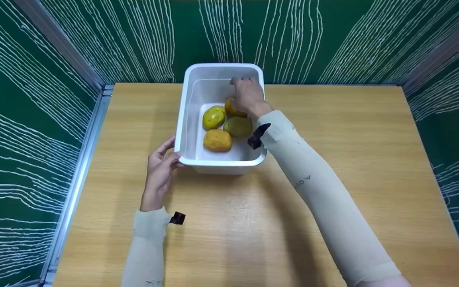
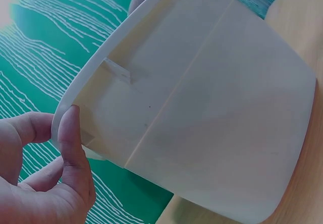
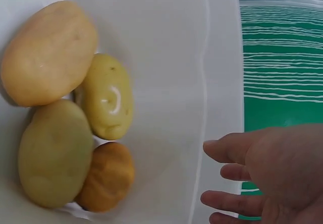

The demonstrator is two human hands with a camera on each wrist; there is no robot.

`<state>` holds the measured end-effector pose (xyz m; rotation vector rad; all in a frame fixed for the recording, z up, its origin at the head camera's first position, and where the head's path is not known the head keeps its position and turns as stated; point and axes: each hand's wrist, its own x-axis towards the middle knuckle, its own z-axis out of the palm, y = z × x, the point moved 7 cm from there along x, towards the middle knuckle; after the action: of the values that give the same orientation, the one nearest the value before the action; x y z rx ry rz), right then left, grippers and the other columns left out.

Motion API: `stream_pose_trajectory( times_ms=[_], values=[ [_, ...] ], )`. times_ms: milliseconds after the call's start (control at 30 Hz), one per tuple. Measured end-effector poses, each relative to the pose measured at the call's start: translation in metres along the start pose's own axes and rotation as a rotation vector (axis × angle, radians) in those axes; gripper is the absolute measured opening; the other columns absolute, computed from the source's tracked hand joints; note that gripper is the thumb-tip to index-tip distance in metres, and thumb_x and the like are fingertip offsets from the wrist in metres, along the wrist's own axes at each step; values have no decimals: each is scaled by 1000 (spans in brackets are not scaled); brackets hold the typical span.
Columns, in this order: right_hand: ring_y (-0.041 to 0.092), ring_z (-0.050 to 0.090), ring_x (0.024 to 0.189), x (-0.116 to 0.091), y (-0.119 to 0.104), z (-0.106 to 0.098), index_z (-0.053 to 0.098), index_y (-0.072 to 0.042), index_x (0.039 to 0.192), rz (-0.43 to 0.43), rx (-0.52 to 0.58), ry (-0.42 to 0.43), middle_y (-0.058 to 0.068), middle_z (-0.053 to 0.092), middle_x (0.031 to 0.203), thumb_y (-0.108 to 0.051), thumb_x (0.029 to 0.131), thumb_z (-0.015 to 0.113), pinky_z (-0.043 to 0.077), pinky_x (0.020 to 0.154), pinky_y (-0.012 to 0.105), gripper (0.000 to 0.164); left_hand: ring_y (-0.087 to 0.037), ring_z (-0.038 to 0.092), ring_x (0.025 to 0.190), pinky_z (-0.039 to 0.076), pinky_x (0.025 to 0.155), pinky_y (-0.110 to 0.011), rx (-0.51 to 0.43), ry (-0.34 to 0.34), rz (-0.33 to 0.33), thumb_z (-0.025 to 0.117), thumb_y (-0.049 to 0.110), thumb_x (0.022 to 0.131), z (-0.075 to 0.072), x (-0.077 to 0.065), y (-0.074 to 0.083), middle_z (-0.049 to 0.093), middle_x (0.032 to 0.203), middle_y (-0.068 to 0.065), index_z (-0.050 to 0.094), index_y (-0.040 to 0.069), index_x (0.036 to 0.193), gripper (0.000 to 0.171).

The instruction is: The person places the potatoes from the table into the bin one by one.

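A white plastic bin [image 1: 190, 155] stands on the table with several potatoes inside. My left hand [image 1: 159, 171] pinches its near left corner, and in the left wrist view the thumb and a finger grip the rim [image 2: 70, 90]. Over the bin's far right part, my right hand [image 1: 247, 95] holds nothing, its fingers loosely bent and apart from the potatoes in the right wrist view. A glossy yellow potato [image 3: 107, 97], a greenish potato [image 3: 55, 156], a tan potato [image 3: 50, 55] and a brownish-orange potato [image 3: 108, 178] lie close together on the bin floor.
The wooden table [image 1: 353, 159] spreads around the bin. Green walls [image 1: 249, 36] with white streaks rise behind it and at both sides, with a metal frame bar [image 1: 80, 171] along the left edge. Small black cameras [image 1: 178, 218] sit on both wrists.
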<state>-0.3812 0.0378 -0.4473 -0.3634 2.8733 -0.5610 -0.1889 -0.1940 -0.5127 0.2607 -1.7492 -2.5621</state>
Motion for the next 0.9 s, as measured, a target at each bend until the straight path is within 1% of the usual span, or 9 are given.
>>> stream_pose_trajectory(
  times_ms=[200, 333, 400, 667, 800, 900],
  values=[
    [34, 49, 135, -9, -6, -17, 51, -9, 154, 13, 51, -12, 18, 52, 154, -19, 104, 67, 40, 126, 48, 53, -17, 67, 79, 60, 58, -17, -3, 10, -2, 56, -16, 93, -1, 0, 0, 54, 127, -15, 49, -10, 150, 58],
    [34, 47, 137, -14, -3, -29, 50, -9, 155, 24, 82, -3, 17, 49, 157, -18, 104, 65, 42, 125, 47, 53, -17, 68, 79, 61, 58, -17, -10, 13, -4, 56, -17, 93, -2, 0, -1, 54, 128, -16, 49, -10, 150, 58],
    [34, 47, 138, -16, 1, -35, 50, -9, 155, 22, 85, 8, 17, 50, 157, -19, 104, 66, 43, 123, 47, 54, -16, 67, 78, 61, 58, -17, -14, 16, -7, 56, -17, 93, -3, -1, -1, 54, 128, -16, 49, -10, 150, 58],
    [38, 49, 136, -26, 30, -55, 54, -4, 151, 15, 109, 93, 21, 55, 150, -17, 101, 68, 48, 116, 49, 53, -17, 69, 75, 60, 56, -16, -16, 1, 12, 53, -17, 93, -1, 0, 0, 54, 123, -14, 48, -14, 149, 56],
    [38, 48, 136, -32, 50, -61, 53, -5, 152, 35, 127, 113, 21, 55, 151, -18, 102, 68, 47, 118, 51, 54, -16, 69, 75, 60, 56, -16, -8, 4, 7, 54, -17, 93, 0, 0, 0, 55, 124, -14, 49, -12, 149, 56],
    [38, 46, 139, -37, 66, -64, 52, -7, 154, 62, 156, 123, 19, 53, 154, -18, 103, 67, 44, 121, 52, 54, -15, 68, 75, 59, 57, -16, -4, 7, -3, 55, -16, 94, 1, 0, -1, 54, 125, -14, 49, -11, 150, 57]
  ],
)
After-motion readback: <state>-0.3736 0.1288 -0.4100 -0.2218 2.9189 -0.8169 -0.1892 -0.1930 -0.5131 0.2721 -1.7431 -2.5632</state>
